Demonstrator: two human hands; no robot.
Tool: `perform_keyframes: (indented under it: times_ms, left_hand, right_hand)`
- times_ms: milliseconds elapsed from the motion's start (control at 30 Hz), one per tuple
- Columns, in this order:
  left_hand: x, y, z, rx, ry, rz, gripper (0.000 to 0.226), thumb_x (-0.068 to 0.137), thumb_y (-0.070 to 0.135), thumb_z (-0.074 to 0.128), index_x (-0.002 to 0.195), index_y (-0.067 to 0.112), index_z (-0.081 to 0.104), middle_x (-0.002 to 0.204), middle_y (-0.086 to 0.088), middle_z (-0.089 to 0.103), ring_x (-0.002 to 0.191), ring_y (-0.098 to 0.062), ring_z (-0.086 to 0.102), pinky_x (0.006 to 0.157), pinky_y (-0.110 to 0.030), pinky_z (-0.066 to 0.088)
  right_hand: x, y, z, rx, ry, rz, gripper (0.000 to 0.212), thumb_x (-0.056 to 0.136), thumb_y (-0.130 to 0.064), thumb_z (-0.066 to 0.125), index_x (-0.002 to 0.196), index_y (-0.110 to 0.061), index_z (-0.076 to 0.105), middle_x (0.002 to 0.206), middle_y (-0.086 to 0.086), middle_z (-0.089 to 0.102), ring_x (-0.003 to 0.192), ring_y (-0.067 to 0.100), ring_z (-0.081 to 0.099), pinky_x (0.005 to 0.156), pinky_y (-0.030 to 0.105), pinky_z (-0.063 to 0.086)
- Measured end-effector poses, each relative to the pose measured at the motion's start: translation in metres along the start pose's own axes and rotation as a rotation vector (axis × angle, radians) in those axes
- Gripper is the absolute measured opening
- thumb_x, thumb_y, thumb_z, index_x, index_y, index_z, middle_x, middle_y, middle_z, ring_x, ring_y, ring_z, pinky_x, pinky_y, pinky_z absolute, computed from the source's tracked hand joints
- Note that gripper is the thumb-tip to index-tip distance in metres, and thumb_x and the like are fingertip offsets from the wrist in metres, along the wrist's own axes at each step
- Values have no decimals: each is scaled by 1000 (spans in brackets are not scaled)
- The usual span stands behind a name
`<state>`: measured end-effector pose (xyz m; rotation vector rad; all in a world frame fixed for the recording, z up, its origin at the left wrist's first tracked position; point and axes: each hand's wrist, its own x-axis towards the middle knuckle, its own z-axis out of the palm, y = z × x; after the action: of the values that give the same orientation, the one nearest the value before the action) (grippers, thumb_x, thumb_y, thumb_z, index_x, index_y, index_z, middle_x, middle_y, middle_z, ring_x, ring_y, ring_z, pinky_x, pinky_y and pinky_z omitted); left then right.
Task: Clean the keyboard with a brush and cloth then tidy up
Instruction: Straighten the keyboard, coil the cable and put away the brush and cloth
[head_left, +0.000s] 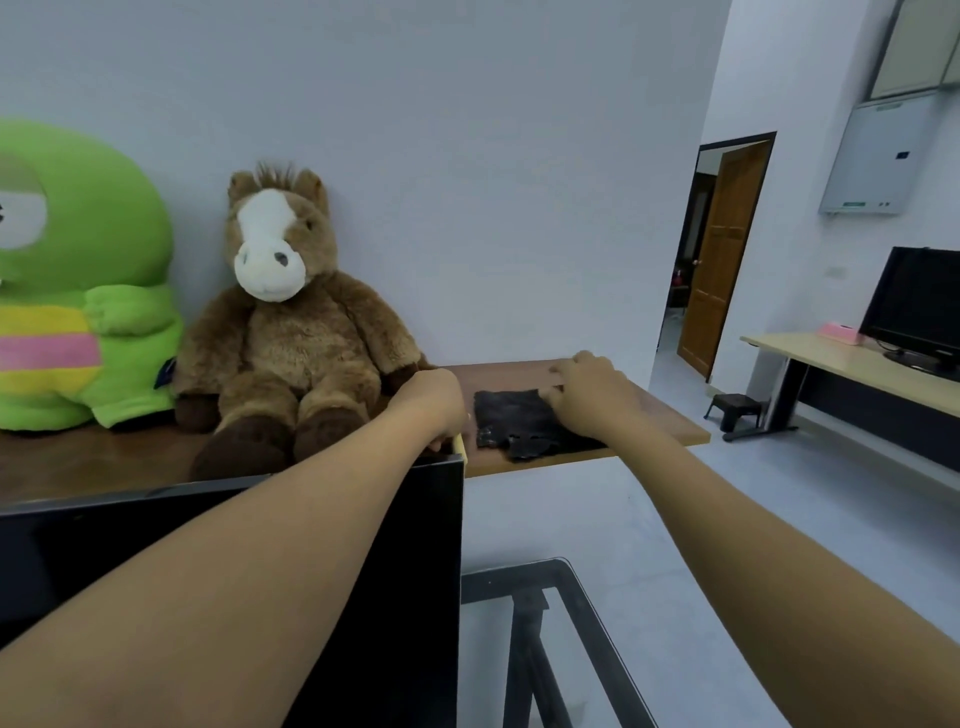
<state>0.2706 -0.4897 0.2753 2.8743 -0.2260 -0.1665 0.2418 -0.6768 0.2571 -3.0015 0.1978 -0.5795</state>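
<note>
Dark cloth (519, 421): folded, crumpled at its near edge, laid flat on the right end of a brown wooden shelf (670, 421), close to the front edge.

Right hand (589, 397): laid on the right part of the cloth, fingers bent and pointed left over the fabric; whether the fabric is pinched or only pressed cannot be told.

Left hand (439, 410): placed just left of the cloth, knuckles up, fingers curled downward. A pale yellow object (459, 446), possibly the brush handle, is seen below the fingers; most of it is hidden, and its identity cannot be confirmed. The grip itself is hidden.

Black monitor (395, 571): seen from behind its top edge, in front of the shelf, crossed by the left forearm.

Brown plush horse (283, 322): seated upright on the shelf against the wall, left of the hands, its right paw near the left hand.

Green plush toy (78, 291): seated beside the horse, at the far left, with yellow and pink stripes.

Glass-topped table with black frame (566, 623): below, right of the monitor.

Background, right: an open wooden door (719, 260); a pale desk (852, 364) bearing a second black monitor (917, 301) and a pink tissue box (840, 332); a small dark stool (735, 408) on the floor.
</note>
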Motion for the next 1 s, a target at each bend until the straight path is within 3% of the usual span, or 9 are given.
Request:
perform_keyframes:
  times_ms: [100, 167, 233, 333, 500, 633, 733, 933, 1000]
  left_hand:
    - [3, 6, 2, 11, 26, 25, 29, 92, 31, 58, 77, 6, 62, 61, -5, 61, 48, -17, 56, 47, -24, 43]
    - [5, 7, 4, 15, 35, 26, 32, 91, 33, 59, 73, 7, 61, 60, -4, 62, 50, -18, 57, 49, -25, 44]
    - [6, 8, 5, 13, 41, 12, 35, 91, 35, 59, 70, 7, 59, 60, -5, 61, 48, -18, 57, 47, -26, 43]
    - [7, 10, 7, 5, 65, -6, 37, 90, 38, 60, 71, 7, 54, 64, -6, 60, 47, -18, 56, 44, -25, 42]
    - [2, 5, 3, -12, 51, 15, 33, 89, 35, 59, 72, 7, 54, 64, -6, 60, 47, -18, 57, 43, -23, 43]
    - [-5, 1, -4, -9, -56, 34, 28, 90, 23, 53, 67, 7, 58, 61, -5, 59, 47, -18, 55, 44, -23, 43]
    - [-5, 0, 0, -24, -60, 32, 35, 93, 30, 54, 67, 7, 56, 56, -5, 57, 41, -15, 50, 42, -23, 40]
    - [-25, -26, -29, -86, 191, 165, 33, 91, 39, 53, 77, 10, 48, 68, -4, 50, 61, -21, 53, 54, -27, 42]
    - [-39, -48, -52, -81, 224, 151, 35, 92, 38, 52, 73, 9, 47, 69, -4, 50, 60, -20, 52, 57, -29, 43]
  right_hand:
    - [-1, -8, 4, 141, -309, 20, 57, 98, -55, 39, 139, -16, 47, 140, 10, 53, 124, 30, 50, 103, 42, 43]
    - [0, -9, 13, 127, -413, 25, 64, 98, -58, 33, 147, -17, 37, 153, 11, 38, 137, 31, 37, 111, 46, 34]
    - [-1, -9, 20, 82, -405, 21, 66, 99, -59, 28, 151, -18, 29, 160, 10, 22, 146, 30, 21, 117, 49, 23]
    - [4, -9, 25, 68, -375, 18, 65, 99, -58, 26, 151, -19, 29, 161, 10, 21, 147, 30, 18, 116, 50, 22]
    - [4, 4, 25, 130, -261, 67, 47, 102, -45, 30, 132, -15, 49, 142, 12, 47, 128, 31, 42, 106, 49, 38]
    - [5, 20, 23, -5, -259, 183, 33, 99, -26, 39, 125, -13, 56, 110, 10, 61, 98, 28, 58, 90, 39, 52]
    - [2, 19, 29, -19, -228, 185, 33, 97, -26, 39, 121, -15, 59, 115, 12, 61, 109, 33, 58, 93, 44, 48]
    - [2, 7, 6, 49, -145, 198, 27, 100, -27, 38, 104, -12, 59, 109, 12, 66, 92, 28, 58, 84, 39, 50]
    - [1, -15, -15, 76, -141, 165, 24, 102, -25, 37, 105, -11, 56, 118, 16, 63, 94, 29, 56, 80, 37, 47]
